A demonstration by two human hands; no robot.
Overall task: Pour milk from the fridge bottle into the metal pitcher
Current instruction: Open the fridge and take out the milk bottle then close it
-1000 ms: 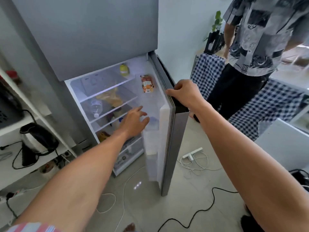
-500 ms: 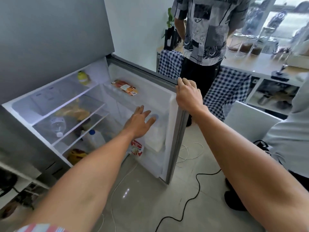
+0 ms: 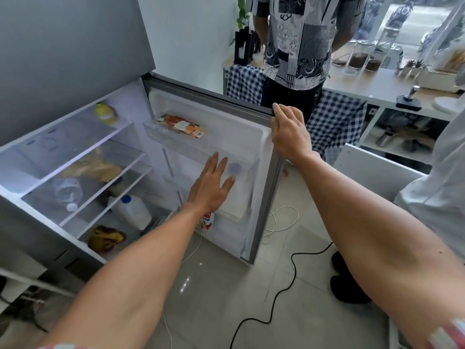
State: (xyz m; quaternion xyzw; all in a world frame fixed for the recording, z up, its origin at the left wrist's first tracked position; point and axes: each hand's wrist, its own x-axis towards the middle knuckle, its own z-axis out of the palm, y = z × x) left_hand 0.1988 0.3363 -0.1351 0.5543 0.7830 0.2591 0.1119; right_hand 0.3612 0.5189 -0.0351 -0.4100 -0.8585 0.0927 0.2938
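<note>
The fridge door (image 3: 264,197) stands wide open. My right hand (image 3: 289,133) grips its top outer edge. My left hand (image 3: 211,185) reaches into the door's middle shelf with fingers spread, just left of a white bottle with a pale blue cap (image 3: 235,168); it holds nothing. A second white bottle with a blue cap (image 3: 132,210) stands on the lower shelf inside the fridge. A clear water bottle (image 3: 66,191) lies on its side on the shelf above. No metal pitcher is in view.
A person in a patterned shirt (image 3: 297,41) stands right behind the door. Another person in white (image 3: 437,187) is close at my right. A black cable (image 3: 284,285) and white cords (image 3: 281,222) lie on the tiled floor. A food packet (image 3: 182,125) sits in the top door shelf.
The door has swung further open with my right hand on its edge. My left hand has moved from the inner shelves toward the door shelf bottle. My view has turned right.
</note>
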